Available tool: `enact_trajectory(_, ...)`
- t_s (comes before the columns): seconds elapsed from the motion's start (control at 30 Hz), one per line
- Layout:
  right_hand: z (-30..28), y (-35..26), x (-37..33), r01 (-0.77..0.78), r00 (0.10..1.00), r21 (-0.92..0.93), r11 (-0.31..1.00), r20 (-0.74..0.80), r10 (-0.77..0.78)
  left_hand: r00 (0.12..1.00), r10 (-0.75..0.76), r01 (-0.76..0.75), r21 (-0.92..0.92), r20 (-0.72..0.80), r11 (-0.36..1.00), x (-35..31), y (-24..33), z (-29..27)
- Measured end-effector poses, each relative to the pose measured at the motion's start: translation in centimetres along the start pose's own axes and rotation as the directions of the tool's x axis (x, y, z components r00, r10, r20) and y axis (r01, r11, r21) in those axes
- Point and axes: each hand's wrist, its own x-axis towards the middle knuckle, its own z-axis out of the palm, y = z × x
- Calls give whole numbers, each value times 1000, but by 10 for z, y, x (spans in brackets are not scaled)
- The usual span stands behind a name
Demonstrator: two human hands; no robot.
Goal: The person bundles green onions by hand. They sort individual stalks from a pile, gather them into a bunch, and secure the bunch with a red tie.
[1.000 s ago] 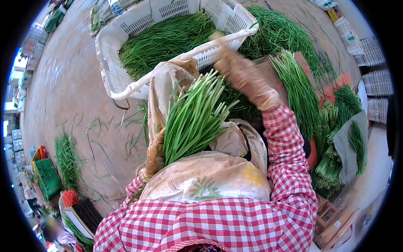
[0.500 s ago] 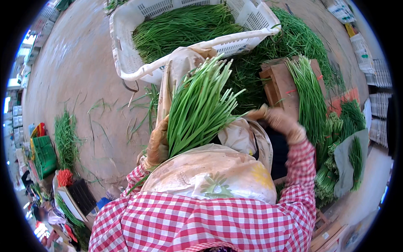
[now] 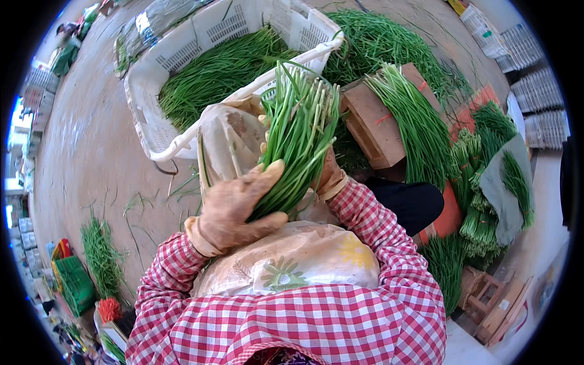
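Observation:
A thick bunch of garlic chives (image 3: 298,131) stands tilted over my lap, pale cut ends pointing up and away. My right hand (image 3: 330,175), in a tan glove, grips it from the right, and fingertips show round the bunch's left side. My left hand (image 3: 237,210), also gloved and slightly blurred, lies against the lower leafy part with fingers and thumb spread apart. Under both hands is the stained, flower-printed apron (image 3: 243,261) on my lap. Just beyond stands a white plastic crate (image 3: 146,91) with loose chives (image 3: 225,76) in it.
Right of me, a tied chive bundle (image 3: 407,115) lies on a brown box-like stand (image 3: 371,125). A loose chive heap (image 3: 389,45) spreads behind it. Several finished bundles (image 3: 477,222) are piled farther right beside a grey cloth (image 3: 496,188). Red ties (image 3: 109,310) and a green basket (image 3: 76,286) sit at left.
My right hand has come in from the right and taken hold of the chive bunch. My left hand has shifted from gripping its side to lying spread on its lower part. The view has turned.

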Motion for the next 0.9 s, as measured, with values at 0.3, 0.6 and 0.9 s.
enact_trajectory(0.3,17,16,-3,146,970,-75,986,-187,-158,753,-341,403,-805,562,-436,-41,-57,56)
enact_trajectory(0.6,42,-55,-29,-451,840,-506,735,-520,158,699,-398,472,-801,594,-368,-34,-30,16)
enact_trajectory(0.9,87,-15,-21,-413,905,-806,423,-416,89,657,-552,294,-848,514,-441,-59,-5,16)
